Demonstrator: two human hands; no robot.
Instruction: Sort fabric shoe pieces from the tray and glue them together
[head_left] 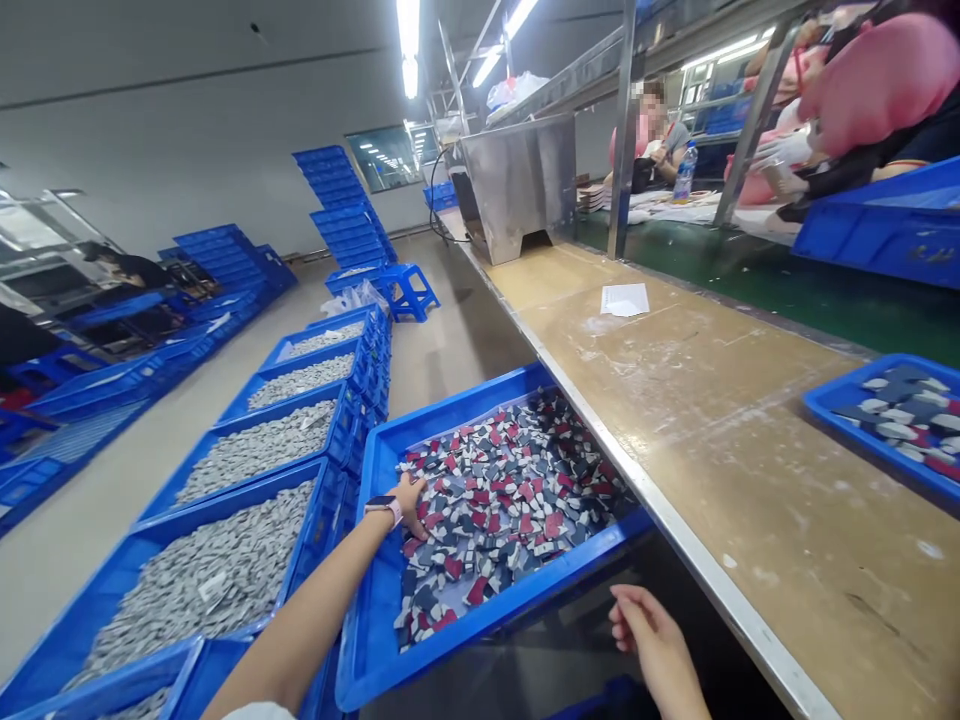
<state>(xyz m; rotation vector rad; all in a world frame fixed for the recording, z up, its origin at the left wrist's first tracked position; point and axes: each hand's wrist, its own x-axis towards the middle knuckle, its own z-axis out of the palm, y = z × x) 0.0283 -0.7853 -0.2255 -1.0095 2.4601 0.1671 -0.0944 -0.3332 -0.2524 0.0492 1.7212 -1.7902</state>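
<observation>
My left hand (pixel 409 503), with a watch on its wrist, reaches over the left side of a large blue bin (pixel 380 470). Its fingers and thumb are apart, touching small flat pieces (pixel 491 490) in dark blue, red and white that are heaped in the bin. What lies under the fingertips is partly hidden. Off the bin's near right corner, beside the workbench edge, hangs my right hand (pixel 646 625). Its fingers are curled in with the thumb along them, and no object shows in it.
A wooden workbench (pixel 675 390) with a metal edge runs along the right, bearing a blue tray (pixel 817 405) of similar pieces, a paper (pixel 624 299) and a metal hopper (pixel 517 180). Stacked blue crates (pixel 326 480) of grey pieces line the left. People sit across the bench.
</observation>
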